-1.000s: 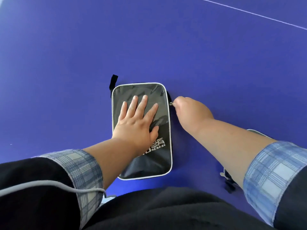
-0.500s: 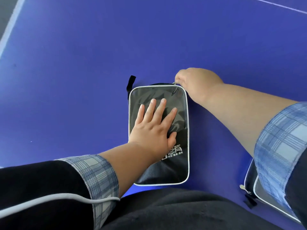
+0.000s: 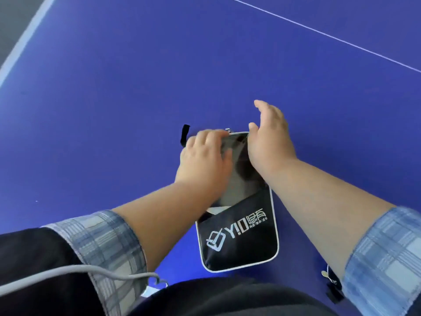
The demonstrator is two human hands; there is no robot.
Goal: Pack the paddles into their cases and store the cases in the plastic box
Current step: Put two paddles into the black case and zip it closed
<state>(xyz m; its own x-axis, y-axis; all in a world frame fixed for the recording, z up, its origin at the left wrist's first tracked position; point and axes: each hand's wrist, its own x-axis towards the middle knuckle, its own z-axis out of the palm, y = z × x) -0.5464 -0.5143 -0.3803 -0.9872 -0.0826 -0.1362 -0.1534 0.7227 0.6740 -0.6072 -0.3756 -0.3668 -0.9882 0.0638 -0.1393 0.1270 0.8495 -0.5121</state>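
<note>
Two hands meet at the far end of one case. We see the left hand (image 3: 205,160) clamped on that end, thumb on the face and fingers bent over the edge. Its fingertips lie just beside the zip pull (image 3: 227,129), though blur hides whether they touch it. The right hand (image 3: 268,142) hovers alongside, fingers apart and straight, holding nothing, its heel over the nearest corner. From under both wrists the case (image 3: 239,236) runs back toward the body, flat on the table (image 3: 114,110). A strap (image 3: 185,135) sticks out just beyond the left knuckles. Part of a second case (image 3: 334,284) shows beneath the right forearm. We judge the step in hand to be closing the zip, at or near its end; no paddle shows, so we take it to be inside. The next move calls for lifting the case and carrying it to the box, which lies out of view.
</note>
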